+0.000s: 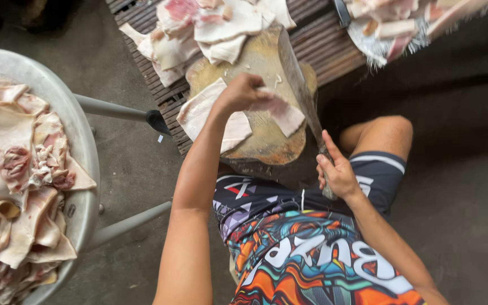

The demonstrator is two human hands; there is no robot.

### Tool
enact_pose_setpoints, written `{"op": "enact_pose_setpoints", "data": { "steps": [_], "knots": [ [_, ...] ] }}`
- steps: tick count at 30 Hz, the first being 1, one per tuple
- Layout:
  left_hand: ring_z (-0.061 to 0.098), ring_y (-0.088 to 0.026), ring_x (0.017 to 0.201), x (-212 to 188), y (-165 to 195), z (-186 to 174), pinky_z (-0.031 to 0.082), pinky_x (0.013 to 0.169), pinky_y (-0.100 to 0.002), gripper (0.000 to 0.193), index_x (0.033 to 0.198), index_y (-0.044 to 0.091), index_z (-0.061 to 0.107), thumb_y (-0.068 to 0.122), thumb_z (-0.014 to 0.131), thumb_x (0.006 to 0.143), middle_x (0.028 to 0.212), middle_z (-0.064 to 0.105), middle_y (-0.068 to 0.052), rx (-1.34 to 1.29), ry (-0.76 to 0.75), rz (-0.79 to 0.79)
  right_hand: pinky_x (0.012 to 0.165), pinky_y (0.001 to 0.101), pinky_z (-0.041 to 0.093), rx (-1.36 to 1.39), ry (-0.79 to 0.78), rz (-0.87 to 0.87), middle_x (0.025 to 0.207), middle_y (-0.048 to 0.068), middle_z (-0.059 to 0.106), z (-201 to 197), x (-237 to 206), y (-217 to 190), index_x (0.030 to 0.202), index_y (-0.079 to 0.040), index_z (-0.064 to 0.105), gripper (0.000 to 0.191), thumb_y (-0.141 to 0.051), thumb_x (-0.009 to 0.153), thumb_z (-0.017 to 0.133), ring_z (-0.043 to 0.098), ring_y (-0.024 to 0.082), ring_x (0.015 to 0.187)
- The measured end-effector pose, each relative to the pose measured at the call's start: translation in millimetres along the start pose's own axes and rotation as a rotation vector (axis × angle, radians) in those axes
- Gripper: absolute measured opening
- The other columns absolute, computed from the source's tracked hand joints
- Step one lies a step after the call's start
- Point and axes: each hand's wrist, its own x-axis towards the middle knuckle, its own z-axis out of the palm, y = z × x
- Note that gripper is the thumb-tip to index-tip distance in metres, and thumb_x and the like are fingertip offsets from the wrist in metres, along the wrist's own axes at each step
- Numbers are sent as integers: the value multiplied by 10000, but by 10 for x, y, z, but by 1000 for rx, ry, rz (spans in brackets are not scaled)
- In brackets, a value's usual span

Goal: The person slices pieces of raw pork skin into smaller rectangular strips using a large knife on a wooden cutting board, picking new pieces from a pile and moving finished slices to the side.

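— Gripping a strip of pork skin (278, 112) with my left hand (243, 93), I am pinning it over the round wooden chopping block (266, 141). The fingers are curled shut on the near end of the strip, and the rest is drooping toward the blade.

— And the right hand (337, 174)?

— It is closing around the handle of a long cleaver (300, 85), down by my knee; the blade is slanting up across the block, just beside the strip.

— How is that strip going to handle?

— I am judging it soft, floppy and greasy, light enough for one hand but likely to slide. I am thinking the firm rind edge is the place to pinch, fingers well back from the blade.

— What is lying around you?

— A second flat slab of skin (207, 113) is resting on the block's left part. Beyond it, a pile of pale cuts (210, 28) is sitting on the slatted tabletop (317, 39). At my left a wide metal basin (83, 147) is holding more skin and fat, and a tray of cut pieces (393, 25) is showing at the top right. The block is standing over a concrete floor (458, 169).
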Motion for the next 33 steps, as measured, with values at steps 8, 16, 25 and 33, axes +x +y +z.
{"op": "enact_pose_setpoints", "data": {
  "steps": [8, 16, 25, 33],
  "knots": [
    [637, -101, 505, -357, -28, 167, 494, 407, -236, 283, 1131, 21, 750, 196, 755, 910, 785, 745, -92, -645, 138, -81, 506, 231, 499, -272, 71, -262, 674, -6, 539, -27, -244, -272, 1656, -251, 265, 695, -100, 1039, 547, 511, 54, 533],
    [678, -90, 577, -376, -938, 499, 592, 494, -233, 288, 1173, -36, 703, 61, 738, 904, 803, 741, -89, -830, 376, -243, 677, 281, 519, -742, 29, -442, 814, 142, 658, 144, -77, -282, 1617, -236, 371, 631, -185, 1026, 585, 655, 148, 675],
    [605, -75, 514, -445, -1113, 660, 463, 428, -227, 263, 1107, -36, 722, 64, 750, 866, 727, 707, -54, -779, 505, -155, 574, 227, 517, -569, -11, -553, 696, 15, 618, 151, -411, -589, 1613, -235, 345, 623, -82, 1052, 569, 549, 73, 563],
    [586, -90, 489, -456, -1048, 616, 442, 421, -240, 279, 1111, -22, 719, 82, 743, 854, 712, 704, -51, -761, 524, -184, 737, 346, 583, -868, 149, -823, 1074, 213, 729, 424, -175, -230, 1617, -260, 372, 651, -101, 1029, 599, 736, 341, 828]
  ]
}}
